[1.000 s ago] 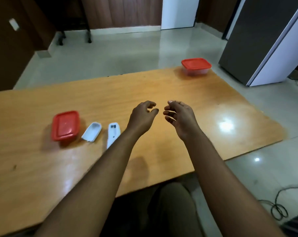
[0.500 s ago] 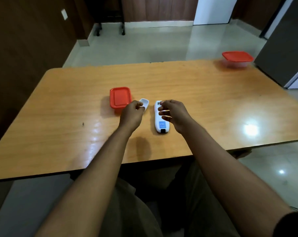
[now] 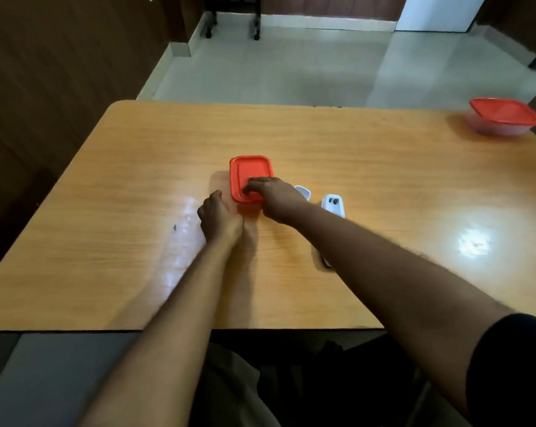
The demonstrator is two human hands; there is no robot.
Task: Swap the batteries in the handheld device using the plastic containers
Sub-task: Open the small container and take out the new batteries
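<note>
A small plastic container with a red lid (image 3: pixel 248 171) stands in the middle of the wooden table (image 3: pixel 383 167). My right hand (image 3: pixel 276 197) reaches across it, fingertips curled on the lid's near edge. My left hand (image 3: pixel 219 218) sits at the container's near left corner, back up, with its fingers hidden. The white battery cover (image 3: pixel 304 192) peeks out just right of my right hand. Beside it lies the white handheld device (image 3: pixel 333 204), back up with its battery bay showing and mostly covered by my right forearm. A second red-lidded container (image 3: pixel 503 117) stands at the far right.
The table's near edge runs across just in front of my lap. A small dark speck (image 3: pixel 174 227) lies on the table to the left. A dark wall is at the left, with tiled floor and a chair's legs (image 3: pixel 231 29) beyond the table.
Both hands have moved left, away from the cover and the device, to the near red-lidded container. The right hand now rests on its lid. The view has turned left and down.
</note>
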